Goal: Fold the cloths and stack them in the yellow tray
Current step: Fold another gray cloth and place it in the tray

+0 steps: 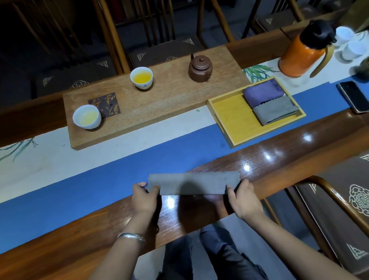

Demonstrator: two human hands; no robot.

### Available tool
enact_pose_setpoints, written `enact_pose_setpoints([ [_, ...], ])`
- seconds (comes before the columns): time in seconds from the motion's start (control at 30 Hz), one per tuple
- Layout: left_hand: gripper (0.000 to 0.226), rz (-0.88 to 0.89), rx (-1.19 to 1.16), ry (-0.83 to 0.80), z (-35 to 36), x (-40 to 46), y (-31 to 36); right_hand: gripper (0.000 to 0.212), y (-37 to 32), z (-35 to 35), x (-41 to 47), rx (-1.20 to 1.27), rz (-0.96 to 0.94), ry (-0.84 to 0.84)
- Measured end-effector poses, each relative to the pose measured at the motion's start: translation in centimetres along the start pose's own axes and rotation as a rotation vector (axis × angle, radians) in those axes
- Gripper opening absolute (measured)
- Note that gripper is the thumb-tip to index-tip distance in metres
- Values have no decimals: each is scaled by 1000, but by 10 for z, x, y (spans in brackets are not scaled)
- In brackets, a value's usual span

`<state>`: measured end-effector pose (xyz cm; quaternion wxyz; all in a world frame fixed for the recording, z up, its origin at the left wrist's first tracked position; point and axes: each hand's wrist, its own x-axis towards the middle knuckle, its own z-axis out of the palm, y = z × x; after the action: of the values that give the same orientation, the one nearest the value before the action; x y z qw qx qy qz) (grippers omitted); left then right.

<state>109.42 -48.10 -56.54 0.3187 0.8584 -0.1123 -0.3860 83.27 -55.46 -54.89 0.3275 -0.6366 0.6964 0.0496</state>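
A grey cloth (193,183), folded into a long narrow strip, is held just above the near edge of the table. My left hand (145,198) pinches its left end with thumb on top. My right hand (243,197) grips its right end. The yellow tray (231,117) sits to the right on the blue runner. Inside it, at the right side, lie a folded purple cloth (262,94) and a folded grey cloth (275,112) next to each other. The tray's left half is bare.
A wooden tea board (157,99) holds two white cups (86,117) (141,77) of tea and a brown teapot (200,68). An orange thermos (302,52), white cups (353,48) and a phone (355,96) stand at the right. A wooden chair (338,207) is beside me.
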Motion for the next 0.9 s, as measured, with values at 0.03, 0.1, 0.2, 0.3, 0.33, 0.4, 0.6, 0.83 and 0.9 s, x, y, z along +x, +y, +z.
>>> enact_pose_setpoints([
  [0.03,39,32,-4,6,0,-2,2,41,-1,0,2,40,12,-7],
  [0.1,31,116,-4,8,-1,-6,4,43,-2,-1,6,132,48,-8],
  [0.2,28,262,10,14,-5,-11,9,43,0,-3,15,239,100,-1],
  [0.3,29,363,41,-8,-6,-15,15,32,2,-5,20,377,183,-30],
  [0.33,30,390,52,-13,-6,-16,18,28,2,-5,22,435,206,-48],
  [0.4,29,441,64,-27,-2,-19,23,25,3,-3,23,546,233,-82],
  [0.6,27,559,-9,-124,19,-36,47,17,-3,-5,21,646,166,-133],
  [0.83,19,566,-149,-433,65,-63,69,13,-3,-18,15,705,104,-155],
  [0.9,16,569,-158,-495,79,-70,69,27,1,-21,17,721,98,-162],
])
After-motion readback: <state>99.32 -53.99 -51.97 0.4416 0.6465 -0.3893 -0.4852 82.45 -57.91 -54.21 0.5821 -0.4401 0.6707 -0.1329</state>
